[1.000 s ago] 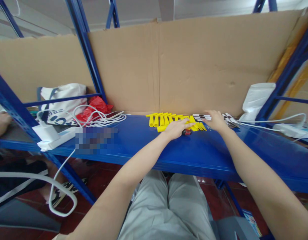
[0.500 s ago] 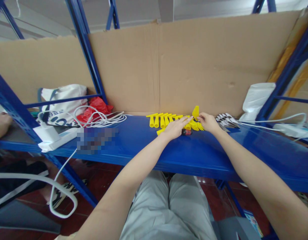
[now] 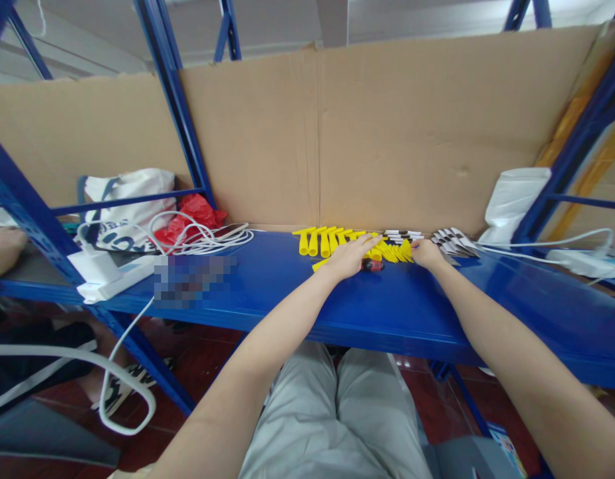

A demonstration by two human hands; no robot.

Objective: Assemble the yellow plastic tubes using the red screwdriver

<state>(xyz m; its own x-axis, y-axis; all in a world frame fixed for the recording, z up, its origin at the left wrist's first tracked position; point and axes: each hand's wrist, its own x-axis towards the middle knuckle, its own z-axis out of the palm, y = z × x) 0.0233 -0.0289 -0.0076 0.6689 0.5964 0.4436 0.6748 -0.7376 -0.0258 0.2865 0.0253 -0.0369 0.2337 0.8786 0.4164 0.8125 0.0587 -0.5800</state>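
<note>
My left hand (image 3: 348, 257) lies palm down with its fingers stretched out over a row of yellow plastic pieces. Tube-ended yellow pieces (image 3: 313, 243) stand side by side to its left. Beneath its edge shows a red and black handle (image 3: 371, 265), perhaps a screwdriver's. Flat yellow pieces (image 3: 389, 252) overlap in a fan to the right of that hand. At the fan's right end, my right hand (image 3: 427, 253) is closed, its fingertips at a yellow piece (image 3: 406, 249). Behind the fan lie black-and-white strips (image 3: 403, 237); grey and white flat parts (image 3: 454, 242) overlap beyond my right hand.
The blue shelf (image 3: 267, 286) is backed by a cardboard sheet (image 3: 387, 133). White cables (image 3: 202, 236), a power strip (image 3: 130, 278), a red bag (image 3: 200, 209) and a white cloth bag (image 3: 137, 206) are at left. A white pouch (image 3: 515, 206) leans at right. Another person's hand (image 3: 5, 249) rests far left.
My right hand has moved right and lowered the yellow piece it held upright onto the fan's right end. The black-and-white strips have come into view. My left hand has stayed in place.
</note>
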